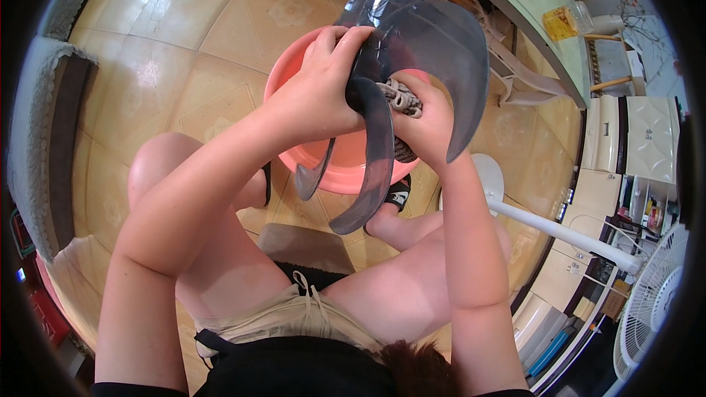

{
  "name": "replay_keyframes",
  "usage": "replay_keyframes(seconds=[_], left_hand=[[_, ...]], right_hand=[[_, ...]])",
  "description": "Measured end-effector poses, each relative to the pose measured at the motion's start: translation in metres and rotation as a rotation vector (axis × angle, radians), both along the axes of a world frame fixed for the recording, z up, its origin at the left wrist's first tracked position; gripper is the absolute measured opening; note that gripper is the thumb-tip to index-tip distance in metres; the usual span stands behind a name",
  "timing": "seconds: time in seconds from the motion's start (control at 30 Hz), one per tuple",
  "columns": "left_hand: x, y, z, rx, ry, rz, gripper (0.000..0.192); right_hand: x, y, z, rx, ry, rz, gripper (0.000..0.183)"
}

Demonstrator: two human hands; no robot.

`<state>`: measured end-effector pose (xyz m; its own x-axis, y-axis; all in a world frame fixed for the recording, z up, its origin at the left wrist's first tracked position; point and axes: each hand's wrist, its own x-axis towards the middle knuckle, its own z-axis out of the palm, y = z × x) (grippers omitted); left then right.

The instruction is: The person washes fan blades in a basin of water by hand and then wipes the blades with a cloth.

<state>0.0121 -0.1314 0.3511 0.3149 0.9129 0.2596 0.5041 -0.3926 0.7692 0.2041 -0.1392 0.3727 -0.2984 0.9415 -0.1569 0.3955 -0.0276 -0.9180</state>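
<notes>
A dark translucent plastic fan blade (441, 38), with several curved vanes, is held up above a pink plastic basin (300, 168). My left hand (333, 85) grips the blade near its hub, fingers curled over the far side. In my right hand (427, 116) is a bunched grey-and-white cloth (405, 102), pressed close to the hub between two vanes. Part of the cloth hangs below my right palm. The basin stands on the floor between my feet, and the blade and my hands hide much of its inside.
A white pedestal fan (653, 298) without visible blades stands or leans at the right, its pole (551, 226) slanting towards a pale base (488, 173). A green-topped table (529, 16) holds a jar of yellow contents (562, 22). Cream cabinets (595, 193) line the right; a fabric-covered seat (41, 149) is left.
</notes>
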Motion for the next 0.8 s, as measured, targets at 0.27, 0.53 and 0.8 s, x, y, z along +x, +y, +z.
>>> replay_keyframes(seconds=[0.27, 0.53, 0.8], left_hand=[[0.007, -0.005, 0.004, -0.049, 0.004, 0.044, 0.084], [0.013, -0.014, -0.004, 0.013, 0.113, 0.108, 0.084], [0.009, -0.011, 0.005, -0.005, 0.09, 0.151, 0.084]], right_hand=[[-0.014, -0.006, 0.002, 0.119, -0.115, -0.236, 0.037], [-0.024, -0.004, 0.018, 0.117, -0.119, -0.304, 0.049], [-0.01, 0.009, 0.007, 0.477, -0.159, -0.352, 0.029]])
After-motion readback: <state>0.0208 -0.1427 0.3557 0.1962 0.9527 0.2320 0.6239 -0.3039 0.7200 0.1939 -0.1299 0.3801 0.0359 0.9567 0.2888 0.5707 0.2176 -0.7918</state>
